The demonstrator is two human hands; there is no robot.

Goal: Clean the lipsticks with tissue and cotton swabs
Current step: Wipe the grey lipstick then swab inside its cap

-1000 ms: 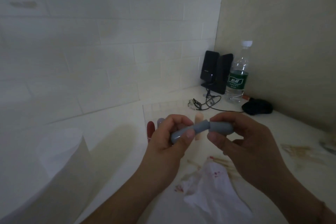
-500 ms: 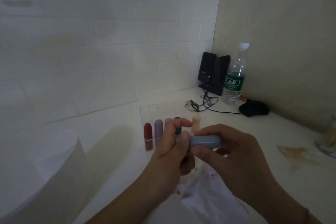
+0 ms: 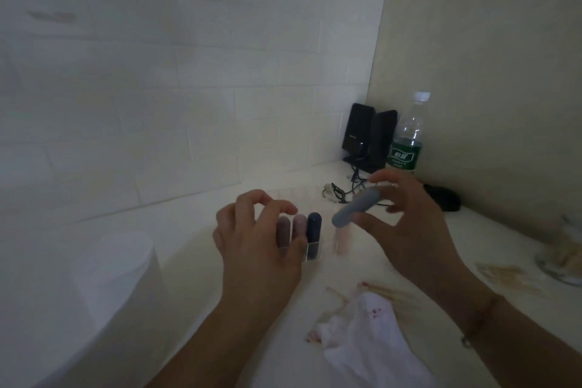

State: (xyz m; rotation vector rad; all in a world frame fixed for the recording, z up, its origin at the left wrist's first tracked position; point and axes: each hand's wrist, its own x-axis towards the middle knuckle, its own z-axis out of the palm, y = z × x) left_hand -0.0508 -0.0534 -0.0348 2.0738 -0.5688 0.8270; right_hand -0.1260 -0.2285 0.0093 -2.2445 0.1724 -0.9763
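Note:
My right hand [image 3: 406,227] pinches a capped grey-blue lipstick [image 3: 356,206] between thumb and fingertips, tilted, above the table. My left hand [image 3: 258,242] hovers with loosely curled fingers and nothing in it, in front of a clear holder [image 3: 313,257]. In the holder stand a mauve lipstick [image 3: 283,228], a pale pink lipstick [image 3: 299,225] and a dark blue lipstick [image 3: 314,227]. A peach lipstick [image 3: 341,239] stands blurred just right of them. A white tissue [image 3: 365,337] with red stains lies near me, with used cotton swabs [image 3: 390,293] beside it.
A tissue roll [image 3: 116,277] stands at the near left. More swabs [image 3: 504,274] and a glass jar [image 3: 560,261] lie at the right edge. In the back corner are black speakers [image 3: 368,135], a water bottle [image 3: 407,135], a cable [image 3: 340,192] and a dark object [image 3: 442,198].
The two hands, joined on the grey-blue lipstick before, have parted. My left hand let go and moved left; my right hand carried the capped lipstick up and right.

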